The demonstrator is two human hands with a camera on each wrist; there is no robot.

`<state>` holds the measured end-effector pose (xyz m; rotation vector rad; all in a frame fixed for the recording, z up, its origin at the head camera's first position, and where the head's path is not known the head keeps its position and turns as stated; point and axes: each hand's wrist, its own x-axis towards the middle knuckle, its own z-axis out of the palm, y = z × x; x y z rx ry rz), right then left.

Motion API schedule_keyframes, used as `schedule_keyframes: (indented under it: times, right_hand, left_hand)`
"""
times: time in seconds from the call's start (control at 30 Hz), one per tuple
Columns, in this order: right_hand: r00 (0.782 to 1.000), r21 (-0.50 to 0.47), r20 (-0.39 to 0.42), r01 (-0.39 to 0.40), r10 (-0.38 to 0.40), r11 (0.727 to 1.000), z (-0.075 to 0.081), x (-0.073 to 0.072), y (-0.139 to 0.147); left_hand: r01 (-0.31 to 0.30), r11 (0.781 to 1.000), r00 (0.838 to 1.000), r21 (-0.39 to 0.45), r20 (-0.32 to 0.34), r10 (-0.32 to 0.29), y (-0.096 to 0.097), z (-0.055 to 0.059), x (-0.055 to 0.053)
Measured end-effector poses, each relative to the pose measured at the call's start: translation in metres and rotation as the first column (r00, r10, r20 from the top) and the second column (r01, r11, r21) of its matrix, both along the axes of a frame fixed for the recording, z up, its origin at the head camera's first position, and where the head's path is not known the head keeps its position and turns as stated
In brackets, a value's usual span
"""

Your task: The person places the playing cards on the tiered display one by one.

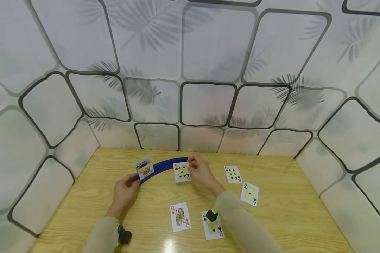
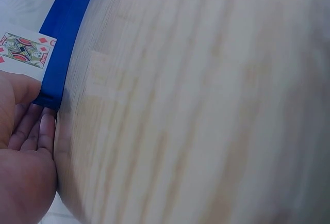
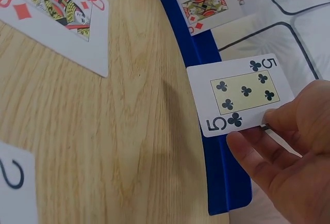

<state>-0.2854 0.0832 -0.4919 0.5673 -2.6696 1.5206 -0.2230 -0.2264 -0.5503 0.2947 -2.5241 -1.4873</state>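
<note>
A curved blue card holder (image 1: 165,166) stands toward the back of the table. At its left end, my left hand (image 1: 124,194) grips it, with the thumb on one side and fingers curled under, as the left wrist view shows. Near that end the jack of diamonds (image 3: 206,6) stands in the holder, with another jack (image 1: 141,163) partly hidden behind it. My right hand (image 1: 203,173) pinches the five of clubs (image 3: 242,96) by its edge between thumb and fingers. The card's lower edge overlaps the holder's right half in the right wrist view.
Face up on the table lie the queen of diamonds (image 1: 180,217) and a two (image 1: 213,228), partly under my right forearm in view. Farther right are a six (image 1: 233,174) and the ace of clubs (image 1: 249,194). A patterned wall (image 1: 206,105) rises behind the table.
</note>
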Motion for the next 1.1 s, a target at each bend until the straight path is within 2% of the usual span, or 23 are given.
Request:
schedule_keyframes:
  times: [0.2, 0.47, 0.7, 1.1]
  right_hand:
    - [0.999, -0.001, -0.031, -0.018, 0.018, 1.0, 0.003, -0.002, -0.009]
    - [1.0, 0.012, -0.027, -0.009, 0.009, 1.0, 0.009, -0.006, -0.023]
    - [0.998, 0.055, -0.061, -0.014, 0.018, 0.998, 0.013, -0.008, -0.033]
    - [0.995, 0.049, -0.08, -0.051, 0.055, 0.998, 0.02, -0.012, -0.049]
  left_hand:
    - [0.003, 1.0, 1.0, -0.002, -0.005, -0.003, 0.0, 0.001, 0.001]
    - [-0.007, 1.0, 1.0, -0.002, -0.001, 0.007, 0.001, 0.003, 0.002]
    - [0.004, 1.0, 1.0, 0.017, 0.003, -0.004, 0.0, 0.002, 0.002]
    - [0.007, 1.0, 1.0, 0.014, -0.007, -0.007, 0.0, 0.002, 0.002]
